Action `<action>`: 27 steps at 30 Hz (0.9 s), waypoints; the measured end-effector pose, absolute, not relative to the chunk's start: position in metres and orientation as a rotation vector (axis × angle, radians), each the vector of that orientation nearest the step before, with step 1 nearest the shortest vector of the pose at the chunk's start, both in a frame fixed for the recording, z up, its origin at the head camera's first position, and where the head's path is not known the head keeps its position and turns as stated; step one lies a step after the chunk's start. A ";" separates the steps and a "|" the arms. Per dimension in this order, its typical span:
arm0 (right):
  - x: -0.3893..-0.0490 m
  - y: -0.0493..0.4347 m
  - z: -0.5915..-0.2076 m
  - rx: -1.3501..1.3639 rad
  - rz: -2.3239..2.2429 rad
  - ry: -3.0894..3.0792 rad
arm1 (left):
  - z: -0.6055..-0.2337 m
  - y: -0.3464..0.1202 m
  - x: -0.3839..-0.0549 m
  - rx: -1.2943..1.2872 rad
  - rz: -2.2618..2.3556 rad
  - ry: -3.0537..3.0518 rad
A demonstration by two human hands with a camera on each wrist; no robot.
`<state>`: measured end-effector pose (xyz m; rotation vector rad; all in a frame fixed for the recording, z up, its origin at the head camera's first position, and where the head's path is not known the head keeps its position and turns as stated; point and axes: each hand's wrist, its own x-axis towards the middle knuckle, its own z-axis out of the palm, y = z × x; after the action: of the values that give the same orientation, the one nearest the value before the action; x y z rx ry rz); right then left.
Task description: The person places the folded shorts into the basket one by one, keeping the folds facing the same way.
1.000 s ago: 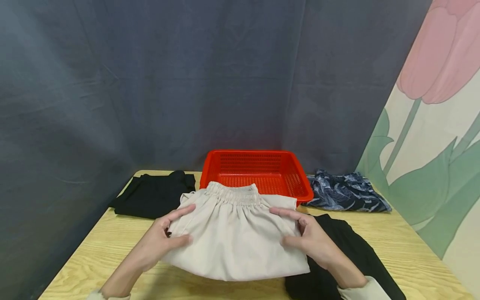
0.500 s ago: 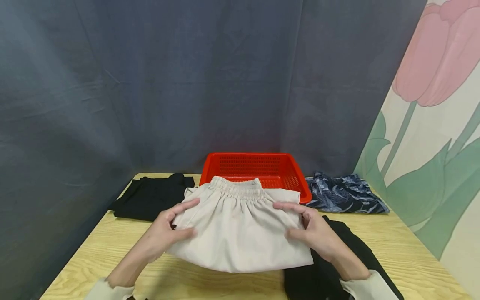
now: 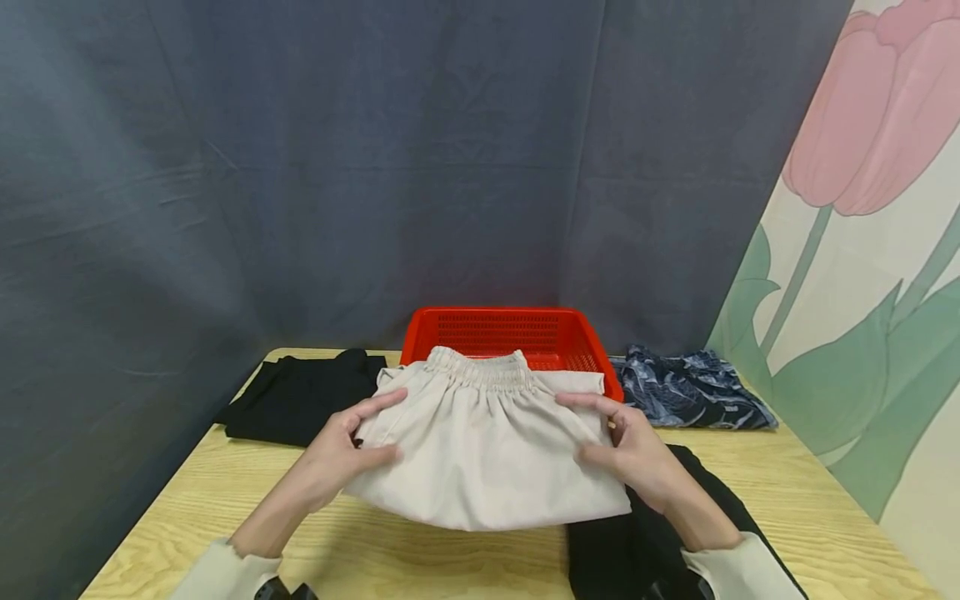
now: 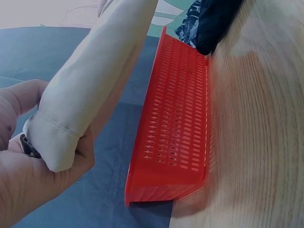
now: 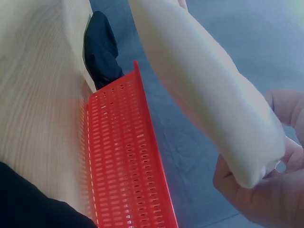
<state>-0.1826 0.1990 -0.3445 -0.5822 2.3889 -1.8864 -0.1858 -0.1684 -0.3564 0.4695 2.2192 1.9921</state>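
Observation:
A cream elastic-waist garment [image 3: 487, 450], folded into a wide bundle, hangs above the table with its gathered waistband uppermost. My left hand [image 3: 333, 458] grips its left side, thumb on the near face. My right hand [image 3: 641, 458] holds the opposite side in the same way. In the left wrist view the folded edge of the cream garment [image 4: 90, 90] sits between thumb and fingers. The right wrist view shows the other end of the garment [image 5: 209, 80] pinched likewise. Behind the bundle stands a red perforated basket [image 3: 487, 332], its front partly hidden by the cloth.
On the wooden table [image 3: 420, 571], folded black clothing [image 3: 307, 400] lies back left. A dark patterned garment [image 3: 686, 392] lies right of the basket. Another black garment [image 3: 705, 492] lies at the right, under my right forearm. A grey curtain [image 3: 375, 167] hangs behind.
Both hands have raised the cream garment and shifted it slightly right and away, toward the basket. It now covers more of the basket's front in the head view. The grip is unchanged.

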 end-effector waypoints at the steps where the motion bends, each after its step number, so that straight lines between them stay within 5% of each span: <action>1: -0.183 0.199 -0.344 -0.575 -1.891 2.395 | -0.356 -0.168 -0.187 0.470 1.994 2.219; 27: -0.203 0.202 -0.333 -0.478 -1.971 2.581 | -0.340 -0.157 -0.214 0.506 1.975 2.250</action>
<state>-0.2032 0.2022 -0.3325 -0.4780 2.5811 -1.9712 -0.2144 -0.1574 -0.3402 0.5060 2.2503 1.9746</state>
